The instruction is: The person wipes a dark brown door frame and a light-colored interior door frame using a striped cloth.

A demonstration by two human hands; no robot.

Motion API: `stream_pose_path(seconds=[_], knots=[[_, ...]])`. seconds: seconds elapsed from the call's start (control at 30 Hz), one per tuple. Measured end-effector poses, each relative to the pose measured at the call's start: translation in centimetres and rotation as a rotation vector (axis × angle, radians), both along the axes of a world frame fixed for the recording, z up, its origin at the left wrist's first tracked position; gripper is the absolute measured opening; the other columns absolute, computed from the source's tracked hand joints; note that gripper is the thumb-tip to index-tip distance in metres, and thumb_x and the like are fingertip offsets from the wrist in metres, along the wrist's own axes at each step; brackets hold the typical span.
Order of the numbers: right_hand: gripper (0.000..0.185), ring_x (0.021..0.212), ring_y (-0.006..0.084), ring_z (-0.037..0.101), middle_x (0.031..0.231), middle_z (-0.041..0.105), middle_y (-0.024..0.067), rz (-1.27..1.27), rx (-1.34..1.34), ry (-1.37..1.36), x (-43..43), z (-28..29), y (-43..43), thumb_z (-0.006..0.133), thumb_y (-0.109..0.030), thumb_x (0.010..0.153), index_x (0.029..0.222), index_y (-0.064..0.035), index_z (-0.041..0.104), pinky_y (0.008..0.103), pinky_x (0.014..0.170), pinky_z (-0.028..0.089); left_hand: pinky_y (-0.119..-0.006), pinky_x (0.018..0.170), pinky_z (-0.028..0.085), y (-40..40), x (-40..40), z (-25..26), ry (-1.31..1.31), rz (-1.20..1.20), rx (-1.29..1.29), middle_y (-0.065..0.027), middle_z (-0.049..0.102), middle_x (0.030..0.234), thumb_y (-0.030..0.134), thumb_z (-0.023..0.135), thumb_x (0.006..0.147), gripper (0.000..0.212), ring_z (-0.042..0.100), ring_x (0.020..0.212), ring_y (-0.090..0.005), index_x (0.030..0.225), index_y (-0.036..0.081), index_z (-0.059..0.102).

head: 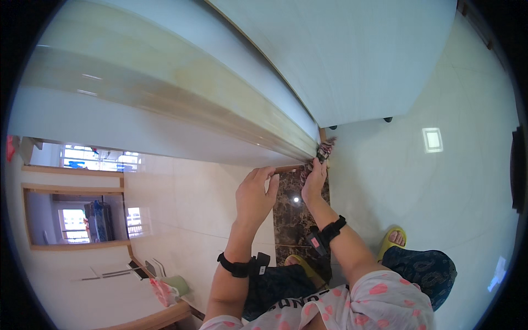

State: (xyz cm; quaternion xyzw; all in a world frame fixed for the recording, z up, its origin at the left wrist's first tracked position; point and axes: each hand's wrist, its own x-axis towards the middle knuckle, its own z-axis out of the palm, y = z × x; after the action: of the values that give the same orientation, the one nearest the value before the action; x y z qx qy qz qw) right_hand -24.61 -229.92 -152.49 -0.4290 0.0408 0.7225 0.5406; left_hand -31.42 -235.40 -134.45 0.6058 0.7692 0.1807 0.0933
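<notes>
My right hand (314, 179) is on a dark reddish patterned cloth (326, 149), which shows on both sides of the fingers. It holds the cloth against the lower part of a glossy beige marbled door surround (231, 97). To its left, my left hand (256, 194) hangs bent at the wrist, thumb and fingers apart, with nothing seen between them. Its fingertips are near the lower edge of the white wall face (198, 136). Beneath both hands runs a dark brown marbled threshold (291, 218).
A large white panel on small dark feet, perhaps a cabinet (363, 62), stands beside the surround. Glossy pale floor tiles (383, 173) lie to the right. At the lower left are a green bin (176, 284) with a pink bag and a wood-framed doorway (74, 216). Yellow slippers (392, 241) are on my feet.
</notes>
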Motion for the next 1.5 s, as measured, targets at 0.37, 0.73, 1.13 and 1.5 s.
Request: stream_pose_path(seconds=[0.37, 0.73, 1.13, 1.5], knots=[[0.057, 0.134, 0.0310, 0.025, 0.145, 0.026, 0.0234, 0.004, 0.492, -0.623, -2.3, 5.6, -1.9, 0.042, -0.020, 0.097, 0.140, 0.0102, 0.020, 0.0357, 0.111, 0.016, -0.029, 0.064, 0.052, 1.4, -0.2, -1.3, -0.084, 0.075, 0.217, -0.0117, 0.067, 0.083, 0.007, 0.063, 0.084, 0.009, 0.064, 0.070, -0.0210, 0.090, 0.001, 0.065], [0.063, 0.124, 0.0257, 0.037, 0.139, 0.035, 0.0149, 0.006, -0.184, 0.161, 0.4, 1.9, 3.2, 0.043, -0.034, 0.097, 0.143, 0.0038, 0.021, 0.0340, 0.104, 0.029, -0.025, 0.063, 0.051, 1.7, 1.3, -2.7, -0.138, 0.016, 0.090, -0.0112, 0.068, 0.085, 0.007, 0.063, 0.085, 0.010, 0.065, 0.070, -0.0168, 0.091, 0.000, 0.066], [0.053, 0.115, 0.0262, 0.042, 0.132, 0.043, 0.0152, 0.099, 0.206, -0.400, -0.8, 4.7, -0.1, 0.042, -0.031, 0.099, 0.136, 0.0057, 0.033, 0.0363, 0.102, 0.029, -0.023, 0.062, 0.048, 2.4, 2.1, -1.3, -0.190, -0.011, 0.479, -0.0080, 0.064, 0.076, 0.000, 0.060, 0.086, 0.005, 0.061, 0.065, -0.0122, 0.088, -0.002, 0.064], [0.045, 0.095, 0.0194, 0.047, 0.119, 0.048, 0.0083, -0.360, 0.031, -0.189, 6.0, -2.0, 8.1, 0.045, -0.028, 0.095, 0.131, -0.0008, 0.039, 0.0328, 0.087, 0.041, -0.024, 0.062, 0.048, 1.5, 3.4, -1.9, -0.263, -0.080, 0.349, -0.0096, 0.065, 0.078, -0.001, 0.063, 0.083, 0.006, 0.060, 0.065, -0.0131, 0.088, 0.000, 0.064]])
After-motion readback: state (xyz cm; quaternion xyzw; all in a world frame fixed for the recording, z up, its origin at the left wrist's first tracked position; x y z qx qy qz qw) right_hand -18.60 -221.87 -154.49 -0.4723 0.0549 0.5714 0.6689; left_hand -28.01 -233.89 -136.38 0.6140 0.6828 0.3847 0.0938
